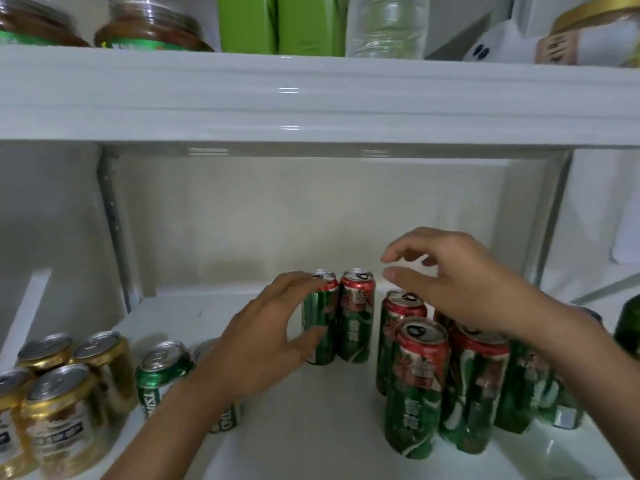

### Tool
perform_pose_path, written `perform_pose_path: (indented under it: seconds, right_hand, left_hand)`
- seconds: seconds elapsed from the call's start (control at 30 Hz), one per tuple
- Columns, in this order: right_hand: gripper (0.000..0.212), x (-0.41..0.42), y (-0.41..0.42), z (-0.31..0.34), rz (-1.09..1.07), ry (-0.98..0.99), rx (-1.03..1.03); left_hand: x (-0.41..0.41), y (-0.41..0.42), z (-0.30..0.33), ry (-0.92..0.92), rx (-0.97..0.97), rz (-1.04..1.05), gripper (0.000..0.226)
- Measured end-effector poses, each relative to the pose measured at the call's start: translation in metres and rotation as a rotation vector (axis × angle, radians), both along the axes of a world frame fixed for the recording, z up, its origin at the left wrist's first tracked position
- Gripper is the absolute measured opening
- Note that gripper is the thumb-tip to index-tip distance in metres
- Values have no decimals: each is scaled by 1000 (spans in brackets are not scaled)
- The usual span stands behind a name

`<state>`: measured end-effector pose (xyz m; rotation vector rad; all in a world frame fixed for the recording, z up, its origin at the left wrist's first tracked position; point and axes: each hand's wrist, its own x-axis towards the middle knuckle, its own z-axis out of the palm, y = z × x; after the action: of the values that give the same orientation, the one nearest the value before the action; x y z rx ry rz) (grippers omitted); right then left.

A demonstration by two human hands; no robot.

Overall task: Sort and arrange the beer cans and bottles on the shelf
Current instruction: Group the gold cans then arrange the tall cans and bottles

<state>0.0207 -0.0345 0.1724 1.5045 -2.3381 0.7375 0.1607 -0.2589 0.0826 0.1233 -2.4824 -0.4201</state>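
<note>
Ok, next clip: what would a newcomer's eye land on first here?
Probably the two hands over the white shelf: the left hand is wrapped around a tall green-and-red can at centre, while the right hand hovers open above a cluster of matching cans on the right. Next, the gold cans grouped at the lower left stand out by colour.
</note>
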Motion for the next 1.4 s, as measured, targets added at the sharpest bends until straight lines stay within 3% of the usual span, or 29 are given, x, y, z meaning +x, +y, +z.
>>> perform_pose_path:
  seconds: [0.1, 0.23, 0.33, 0.4, 0.5, 0.67, 0.9, 1.17, 1.4]
  right_hand:
    - [36, -44, -19, 17, 22, -32, 259]
    - [66, -78, -68, 21, 6, -84, 546]
    - [85, -93, -99, 10, 19, -155, 641]
    - [86, -103, -112, 1, 43, -217, 679]
    - [77, -116, -118, -11, 78, -212, 633]
    - [80, -125, -118, -22, 108, -184, 596]
    - [76, -124, -122, -23, 92, -124, 565]
    - [67, -120, -124, -30, 132, -145, 538]
    - [69, -116, -123, -27, 161, -157, 495]
  left_hand:
    - [-33, 5, 15, -37, 54, 58, 60]
    - [-75, -4, 30, -180, 54, 161, 73]
    - [-100, -17, 31, -260, 64, 218, 72]
    - [-109, -23, 28, -260, 73, 233, 60]
    - [-113, -30, 20, -225, 80, 225, 32]
    - [-112, -33, 13, -192, 159, 166, 38]
    - [-110, -31, 20, -260, 116, 113, 37]
    - [-99, -45, 40, -441, 235, 14, 35]
    - [-106, -37, 33, -302, 88, 39, 40]
